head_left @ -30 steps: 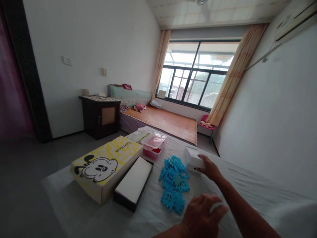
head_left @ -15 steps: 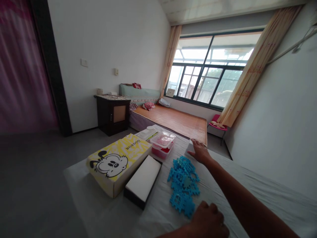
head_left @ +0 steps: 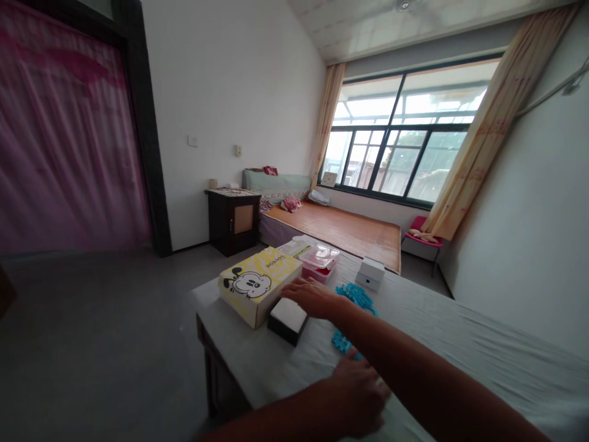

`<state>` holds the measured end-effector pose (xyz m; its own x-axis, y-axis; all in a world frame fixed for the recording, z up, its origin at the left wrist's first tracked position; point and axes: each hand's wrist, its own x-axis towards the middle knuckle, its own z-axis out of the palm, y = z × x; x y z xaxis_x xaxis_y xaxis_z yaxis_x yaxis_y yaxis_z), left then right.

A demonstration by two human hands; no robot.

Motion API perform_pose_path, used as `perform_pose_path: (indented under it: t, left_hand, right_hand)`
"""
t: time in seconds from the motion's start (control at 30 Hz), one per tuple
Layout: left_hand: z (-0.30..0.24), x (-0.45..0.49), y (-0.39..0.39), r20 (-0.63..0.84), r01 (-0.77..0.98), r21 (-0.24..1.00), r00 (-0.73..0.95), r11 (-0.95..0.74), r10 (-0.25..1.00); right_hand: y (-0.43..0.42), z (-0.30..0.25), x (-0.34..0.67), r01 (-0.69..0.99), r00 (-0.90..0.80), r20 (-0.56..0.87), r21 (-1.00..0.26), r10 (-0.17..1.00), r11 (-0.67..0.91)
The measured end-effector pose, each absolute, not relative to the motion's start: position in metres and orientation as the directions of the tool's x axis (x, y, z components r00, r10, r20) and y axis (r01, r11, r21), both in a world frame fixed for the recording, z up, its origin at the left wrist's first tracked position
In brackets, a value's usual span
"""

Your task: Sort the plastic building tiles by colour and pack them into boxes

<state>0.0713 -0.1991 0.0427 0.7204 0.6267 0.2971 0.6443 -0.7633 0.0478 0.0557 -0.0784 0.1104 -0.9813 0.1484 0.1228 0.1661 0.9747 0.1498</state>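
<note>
My right hand [head_left: 315, 297] reaches across from the right, its fingers stretched out over the far end of a black box with a white top [head_left: 289, 314]. Whether the fingertips touch the box cannot be made out. My left hand [head_left: 361, 393] is low in front, fingers curled and partly blurred, beside the near end of the blue interlocking plastic pieces [head_left: 340, 341]. What it holds, if anything, is hidden. My right forearm covers part of the blue pieces. Left of the black box lies a yellow and white BOBDOG box [head_left: 260, 285] with a cartoon dog face.
Behind my right hand stands a clear lidded tub [head_left: 319, 259] with pink and red contents. A small white box [head_left: 370, 274] is to its right. All rest on a cloth-covered table [head_left: 442, 331]. Beyond are a bed [head_left: 340, 227], a dark cabinet [head_left: 234, 221] and a pink chair [head_left: 421, 230].
My right hand has left the small white box and moved left to the black box. My left hand has shifted slightly left. The view has swung left, showing more of the curtain and the table's edge.
</note>
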Motion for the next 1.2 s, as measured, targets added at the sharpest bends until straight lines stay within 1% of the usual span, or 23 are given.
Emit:
perform_pose_path:
  t: [0.03, 0.07, 0.1, 0.13, 0.17, 0.23, 0.33, 0.43, 0.5, 0.6, 0.67, 0.73, 0.77, 0.83, 0.87, 0.9, 0.97, 1.03, 1.1, 1.2]
  left_hand:
    - [0.045, 0.048, -0.208, 0.310, 0.723, 0.100, 0.630, -0.684, 0.712]
    - [0.046, 0.024, -0.217, 0.317, 0.828, 0.150, 0.478, -0.541, 0.819]
    - [0.047, 0.001, -0.224, 0.335, 0.906, 0.190, 0.303, -0.379, 0.892]
    - [0.046, -0.020, -0.229, 0.364, 0.950, 0.220, 0.132, -0.223, 0.922]
    - [0.044, -0.037, -0.233, 0.397, 0.966, 0.239, -0.004, -0.099, 0.918]
    - [0.035, -0.061, -0.236, 0.434, 0.967, 0.253, -0.131, 0.020, 0.891]
    - [0.015, -0.071, -0.233, 0.454, 0.965, 0.243, -0.207, 0.103, 0.867]
    - [0.000, -0.063, -0.225, 0.410, 0.959, 0.255, -0.226, 0.127, 0.884]
    - [-0.005, -0.056, -0.219, 0.378, 0.951, 0.281, -0.231, 0.127, 0.896]
    - [-0.005, -0.046, -0.209, 0.368, 0.935, 0.330, -0.253, 0.128, 0.895]
    - [-0.005, -0.041, -0.202, 0.378, 0.926, 0.356, -0.267, 0.127, 0.887]
    - [-0.004, -0.038, -0.196, 0.401, 0.920, 0.374, -0.272, 0.114, 0.875]
    - [-0.003, -0.037, -0.193, 0.413, 0.918, 0.386, -0.263, 0.093, 0.872]
    - [0.002, -0.035, -0.188, 0.457, 0.910, 0.415, -0.226, 0.019, 0.860]
    - [0.006, -0.034, -0.185, 0.492, 0.906, 0.422, -0.202, -0.029, 0.847]
    - [0.012, -0.033, -0.183, 0.534, 0.905, 0.419, -0.176, -0.078, 0.827]
    - [0.025, -0.029, -0.178, 0.619, 0.912, 0.370, -0.102, -0.175, 0.778]
    - [0.040, -0.023, -0.172, 0.670, 0.924, 0.281, 0.004, -0.259, 0.742]
    - [0.053, -0.015, -0.164, 0.674, 0.925, 0.175, 0.136, -0.336, 0.726]
    - [0.067, 0.001, -0.150, 0.619, 0.909, 0.034, 0.308, -0.415, 0.723]
  right_hand:
    - [-0.077, 0.111, 0.059, 0.199, -0.974, 0.138, 0.149, 0.178, 0.969]
    - [-0.075, 0.112, 0.063, 0.231, -0.966, 0.151, 0.146, 0.209, 0.962]
    - [-0.075, 0.112, 0.065, 0.254, -0.960, 0.157, 0.145, 0.232, 0.956]
    - [-0.076, 0.111, 0.065, 0.264, -0.958, 0.154, 0.146, 0.242, 0.953]
    - [-0.078, 0.110, 0.064, 0.261, -0.960, 0.146, 0.151, 0.240, 0.953]
    - [-0.083, 0.105, 0.058, 0.226, -0.971, 0.118, 0.169, 0.208, 0.959]
    - [-0.093, 0.096, 0.047, 0.215, -0.975, 0.101, 0.220, 0.198, 0.951]
    - [-0.096, 0.096, 0.046, 0.274, -0.961, 0.118, 0.284, 0.250, 0.919]
    - [-0.095, 0.102, 0.053, 0.291, -0.956, 0.126, 0.304, 0.264, 0.907]
    - [-0.096, 0.113, 0.074, 0.327, -0.944, 0.137, 0.286, 0.299, 0.901]
    - [-0.099, 0.119, 0.095, 0.411, -0.907, 0.211, 0.247, 0.365, 0.877]
    - [-0.102, 0.121, 0.125, 0.532, -0.815, 0.362, 0.155, 0.453, 0.833]
    - [-0.104, 0.120, 0.143, 0.590, -0.738, 0.458, 0.079, 0.496, 0.804]
    - [-0.107, 0.111, 0.185, 0.676, -0.507, 0.631, -0.130, 0.587, 0.725]
    - [-0.108, 0.103, 0.208, 0.693, -0.370, 0.679, -0.252, 0.634, 0.675]
    - [-0.110, 0.094, 0.230, 0.691, -0.233, 0.695, -0.373, 0.680, 0.619]
    - [-0.116, 0.070, 0.273, 0.651, -0.002, 0.651, -0.575, 0.759, 0.495]
    - [-0.125, 0.044, 0.309, 0.596, 0.153, 0.573, -0.703, 0.805, 0.387]
    - [-0.132, 0.022, 0.335, 0.551, 0.261, 0.524, -0.771, 0.811, 0.320]
    - [-0.136, 0.002, 0.359, 0.539, 0.362, 0.495, -0.802, 0.789, 0.256]
